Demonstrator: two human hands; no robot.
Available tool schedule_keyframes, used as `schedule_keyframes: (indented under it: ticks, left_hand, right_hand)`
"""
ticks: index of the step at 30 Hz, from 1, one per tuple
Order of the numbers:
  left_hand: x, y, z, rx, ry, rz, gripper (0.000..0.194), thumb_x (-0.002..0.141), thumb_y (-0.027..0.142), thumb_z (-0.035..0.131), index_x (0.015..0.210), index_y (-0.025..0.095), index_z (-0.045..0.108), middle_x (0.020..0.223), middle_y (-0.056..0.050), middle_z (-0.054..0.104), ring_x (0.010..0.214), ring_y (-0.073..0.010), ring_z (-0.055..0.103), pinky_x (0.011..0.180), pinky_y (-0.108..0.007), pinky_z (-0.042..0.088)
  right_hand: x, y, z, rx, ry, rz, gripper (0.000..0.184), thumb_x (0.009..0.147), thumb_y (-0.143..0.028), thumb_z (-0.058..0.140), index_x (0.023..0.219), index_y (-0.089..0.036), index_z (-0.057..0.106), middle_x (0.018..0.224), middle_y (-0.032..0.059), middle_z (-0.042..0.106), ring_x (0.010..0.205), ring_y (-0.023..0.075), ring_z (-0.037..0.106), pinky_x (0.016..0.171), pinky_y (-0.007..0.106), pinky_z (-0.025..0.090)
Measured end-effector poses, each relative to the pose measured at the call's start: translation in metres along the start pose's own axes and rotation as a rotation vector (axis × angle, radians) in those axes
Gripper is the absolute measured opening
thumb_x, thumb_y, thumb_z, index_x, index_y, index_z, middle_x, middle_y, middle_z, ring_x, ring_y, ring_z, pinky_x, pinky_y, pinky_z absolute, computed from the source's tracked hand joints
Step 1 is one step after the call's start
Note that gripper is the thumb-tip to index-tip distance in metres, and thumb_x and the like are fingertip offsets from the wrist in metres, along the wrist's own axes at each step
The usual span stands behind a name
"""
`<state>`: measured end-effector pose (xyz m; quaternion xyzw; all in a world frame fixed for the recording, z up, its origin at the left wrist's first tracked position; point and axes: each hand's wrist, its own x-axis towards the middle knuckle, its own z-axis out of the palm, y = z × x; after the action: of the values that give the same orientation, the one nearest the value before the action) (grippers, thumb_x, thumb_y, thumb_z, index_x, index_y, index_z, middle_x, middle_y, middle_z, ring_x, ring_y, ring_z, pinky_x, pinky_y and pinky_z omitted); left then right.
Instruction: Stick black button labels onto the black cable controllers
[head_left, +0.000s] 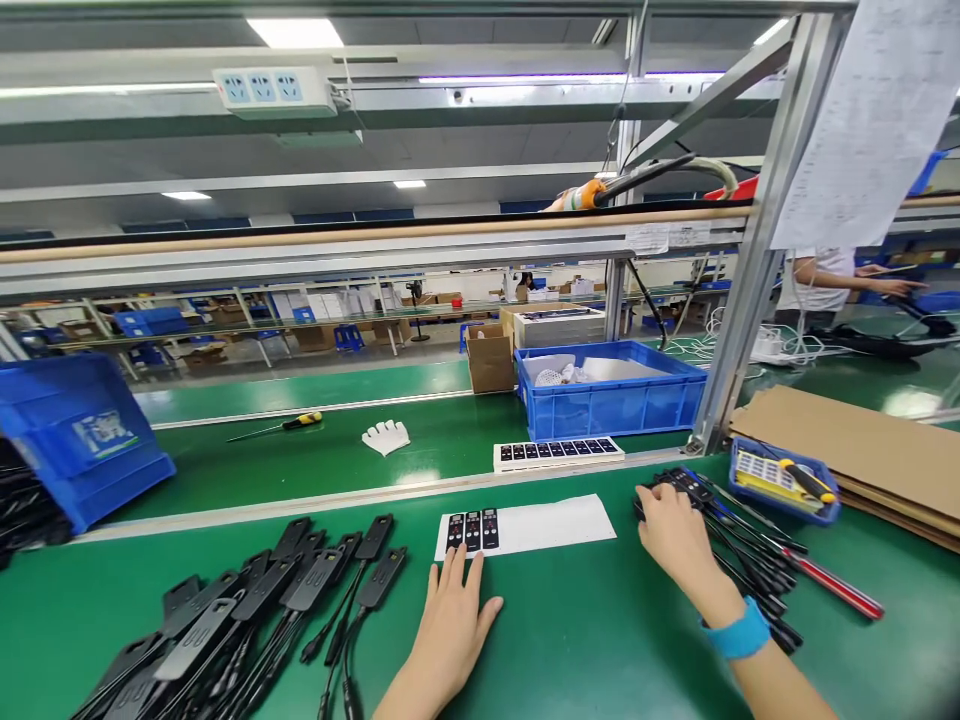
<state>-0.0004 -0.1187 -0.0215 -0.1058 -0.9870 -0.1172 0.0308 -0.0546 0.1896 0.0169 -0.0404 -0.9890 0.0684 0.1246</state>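
My left hand [450, 625] lies on the green bench with its fingers stretched out and holds nothing. Its fingertips touch the lower edge of a white backing sheet [555, 523], near three black labels [472, 530] stuck side by side at the sheet's left end. At the right, my right hand [671, 530] has its fingers curled over a black cable controller [639, 506], at the edge of a pile of corded controllers [690, 487]. The fingers partly hide that piece. Left of my left hand lies a heap of black controllers [262, 590] with cables, one of them turned grey side up.
A red screwdriver [840, 585] lies by the right pile, beside a small blue tray [825, 511] and cardboard sheets [862, 450]. Behind stand a label stack [559, 455], a blue bin [615, 405], a glove [386, 437] and a tilted blue crate [82, 430]. A metal post [765, 230] rises at right.
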Motion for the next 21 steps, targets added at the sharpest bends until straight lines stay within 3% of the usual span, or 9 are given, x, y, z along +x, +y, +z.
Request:
schedule_keyframes:
  ticks: [3,6,11,16,21]
  left_hand:
    - [0.000,0.003,-0.002,-0.017,0.005,-0.019,0.050,0.089,0.034,0.041,0.135,0.012,0.043,0.143,-0.020,0.036,0.135,-0.0355,0.026,0.107,-0.058,0.025]
    - [0.000,0.006,-0.003,-0.010,0.002,-0.028,0.049,0.089,0.030,0.041,0.134,0.011,0.043,0.142,-0.019,0.036,0.134,-0.0349,0.027,0.108,-0.058,0.025]
    - [0.001,0.007,-0.005,-0.010,-0.009,-0.043,0.050,0.089,0.028,0.040,0.135,0.006,0.041,0.142,-0.021,0.035,0.134,-0.0350,0.029,0.108,-0.058,0.024]
    - [0.000,0.009,-0.010,0.016,-0.043,-0.063,0.052,0.091,0.029,0.039,0.135,0.002,0.039,0.143,-0.022,0.034,0.134,-0.0336,0.028,0.110,-0.055,0.023]
    - [0.001,0.013,-0.014,0.069,-0.023,-0.052,0.048,0.091,0.028,0.044,0.133,0.005,0.042,0.139,-0.020,0.041,0.130,-0.0312,0.036,0.108,-0.051,0.030]
  right_hand:
    - [0.000,-0.035,0.010,0.177,-0.084,-0.217,0.033,0.086,-0.013,0.047,0.117,-0.013,0.060,0.110,0.0153,0.057,0.101,0.0279,0.054,0.088,0.037,0.043]
    - [0.004,-0.078,0.025,0.341,-0.168,-0.393,0.025,0.088,-0.016,0.047,0.105,-0.017,0.066,0.100,0.0074,0.063,0.093,0.0177,0.059,0.084,0.024,0.044]
    - [0.025,-0.134,0.048,0.476,-0.171,-0.442,0.025,0.086,-0.012,0.046,0.101,-0.012,0.067,0.093,0.0101,0.062,0.089,0.0202,0.059,0.080,0.028,0.044]
    - [0.035,-0.157,0.062,0.594,-0.117,-0.420,0.018,0.082,-0.014,0.051,0.085,-0.012,0.068,0.084,0.0099,0.060,0.084,0.0223,0.058,0.077,0.031,0.043]
    - [0.020,-0.150,0.050,0.799,-0.003,-0.417,0.020,0.085,-0.023,0.048,0.075,-0.015,0.063,0.083,0.0067,0.057,0.075,0.0185,0.055,0.070,0.029,0.043]
